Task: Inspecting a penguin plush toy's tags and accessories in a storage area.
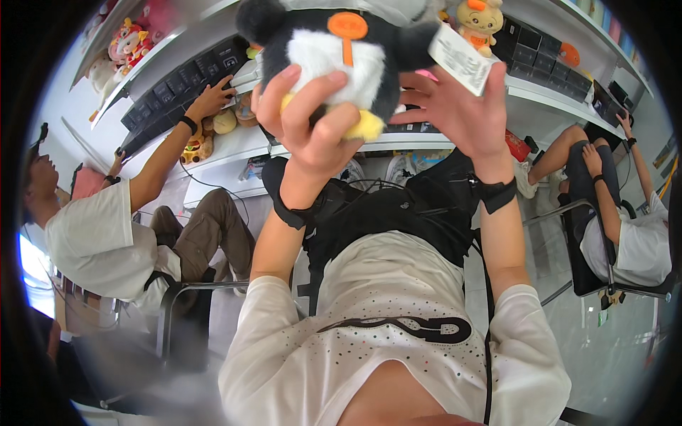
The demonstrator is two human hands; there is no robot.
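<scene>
A black-and-white plush toy (341, 64) with yellow feet and an orange round emblem is held up in front of me, near the top of the view. My left hand (314, 112) grips its lower front, fingers spread over the white belly and around one yellow foot. My right hand (458, 106) is raised at the toy's other side, fingers apart and partly behind it; whether they touch the toy cannot be told. A white tag (462, 57) with printing hangs beside the toy's arm, in front of my right hand.
White shelves (234, 144) curve ahead, bearing dark boxes (186, 80) and plush toys (477, 24). A seated person (106, 234) at left reaches to the shelf. Another person (623, 234) sits at right on a metal-framed chair (602, 255). A cable (213, 186) hangs below the left shelf.
</scene>
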